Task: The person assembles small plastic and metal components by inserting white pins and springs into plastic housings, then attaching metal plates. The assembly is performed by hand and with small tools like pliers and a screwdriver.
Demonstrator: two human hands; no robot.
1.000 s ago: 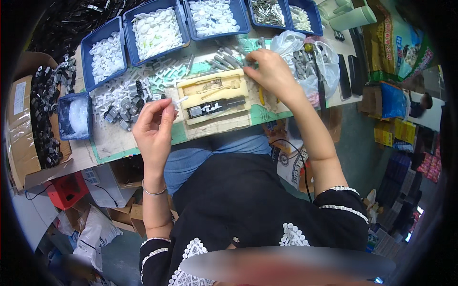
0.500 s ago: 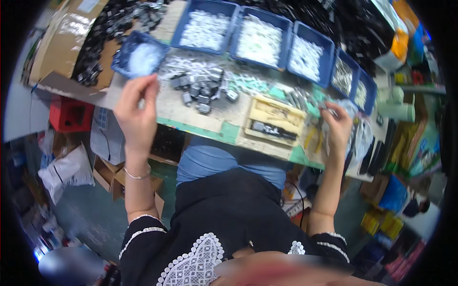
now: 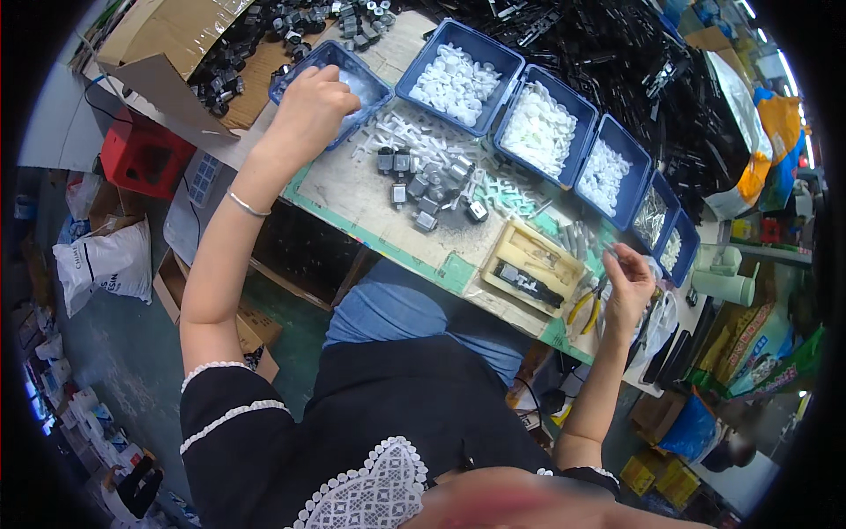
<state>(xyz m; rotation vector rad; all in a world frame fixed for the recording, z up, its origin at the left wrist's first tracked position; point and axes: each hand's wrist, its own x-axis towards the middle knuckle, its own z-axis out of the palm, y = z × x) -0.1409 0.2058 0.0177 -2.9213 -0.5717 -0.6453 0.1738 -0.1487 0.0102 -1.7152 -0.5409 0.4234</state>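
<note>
My left hand point(image 3: 310, 108) is over the rim of a blue tray point(image 3: 374, 104) at the far left of the bench. Its fingers are curled down together, and the fingertips are hidden behind the hand. Pale, translucent contents show in that tray. At the right, my right hand point(image 3: 629, 280) is raised above the bench with thumb and fingers pinched; whatever is between them is too small to make out. Close to it lie yellow-handled pliers point(image 3: 583, 310). A cream-coloured fixture block point(image 3: 555, 253) holds a black and silver part point(image 3: 529, 284).
Several blue bins point(image 3: 511, 150) of white pieces and metal pins line the back. Loose white parts point(image 3: 397, 132) and black-and-silver blocks point(image 3: 427, 189) lie mid-bench. A large heap of black parts point(image 3: 573, 44) rises behind. An open cardboard box point(image 3: 167, 88) stands left, a green cup point(image 3: 727, 273) right.
My left hand has moved up and forward, from the tray's near side to over it. My right hand stays by the pliers, still pinched. The whole view has turned and shifted.
</note>
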